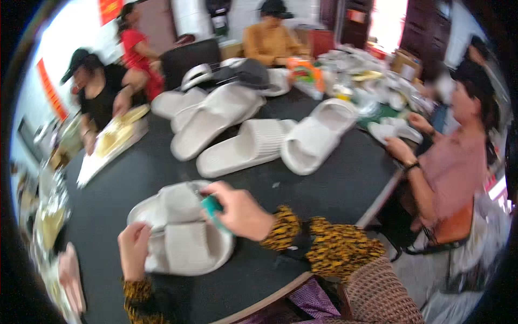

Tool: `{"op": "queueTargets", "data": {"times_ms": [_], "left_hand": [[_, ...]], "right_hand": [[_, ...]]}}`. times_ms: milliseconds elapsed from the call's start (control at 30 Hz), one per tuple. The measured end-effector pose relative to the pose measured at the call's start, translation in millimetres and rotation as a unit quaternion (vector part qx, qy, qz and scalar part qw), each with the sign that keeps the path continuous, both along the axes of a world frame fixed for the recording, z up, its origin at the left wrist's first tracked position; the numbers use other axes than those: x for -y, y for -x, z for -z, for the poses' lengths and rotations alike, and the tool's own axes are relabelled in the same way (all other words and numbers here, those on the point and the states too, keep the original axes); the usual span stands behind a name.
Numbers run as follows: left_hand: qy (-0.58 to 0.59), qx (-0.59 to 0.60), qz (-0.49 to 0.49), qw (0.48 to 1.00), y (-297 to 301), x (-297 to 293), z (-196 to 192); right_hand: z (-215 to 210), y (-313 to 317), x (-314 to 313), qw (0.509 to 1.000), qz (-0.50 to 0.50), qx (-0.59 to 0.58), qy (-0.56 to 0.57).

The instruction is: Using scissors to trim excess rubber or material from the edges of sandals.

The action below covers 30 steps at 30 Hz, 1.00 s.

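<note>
Lower left of frame: two pale slippers (186,244). Right hand (240,209) grips one green tool (212,205); left hand (133,247) curled beside slippers, grip unclear.

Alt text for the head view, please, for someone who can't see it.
The person's right hand holds a green tool at a pair of pale slippers on a dark table, with the left hand at the pair's left end. More slippers lie beyond, and other people are around the table.

Washed-out glare at doorway (388,24) — upper right, blurred right hand (242,211), dark fisheye rim
</note>
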State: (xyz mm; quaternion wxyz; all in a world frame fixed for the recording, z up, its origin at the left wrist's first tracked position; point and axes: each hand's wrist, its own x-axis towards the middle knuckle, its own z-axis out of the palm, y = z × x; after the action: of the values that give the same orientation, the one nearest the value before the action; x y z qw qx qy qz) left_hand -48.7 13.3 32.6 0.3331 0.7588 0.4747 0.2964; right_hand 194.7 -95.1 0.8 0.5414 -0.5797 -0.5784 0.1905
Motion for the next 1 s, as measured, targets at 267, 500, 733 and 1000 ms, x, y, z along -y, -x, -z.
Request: {"op": "queueTargets", "data": {"times_ms": [267, 500, 733, 1000], "left_hand": [[0.096, 0.045, 0.039, 0.994, -8, -3, 17], [0.090, 0.010, 0.045, 0.995, -6, -7, 16], [0.016, -0.003, 0.100, 0.995, 0, -15, 31], [0.075, 0.008, 0.055, 0.996, -19, 9, 15]], "right_hand": [[7, -2, 0, 0.998, -0.006, 0.003, -0.063], [6, 1, -4, 0.998, -0.011, -0.006, -0.064], [7, 0, -4, 0.999, -0.009, 0.010, -0.052], [12, -1, -4, 0.999, -0.013, 0.001, -0.032]]}}
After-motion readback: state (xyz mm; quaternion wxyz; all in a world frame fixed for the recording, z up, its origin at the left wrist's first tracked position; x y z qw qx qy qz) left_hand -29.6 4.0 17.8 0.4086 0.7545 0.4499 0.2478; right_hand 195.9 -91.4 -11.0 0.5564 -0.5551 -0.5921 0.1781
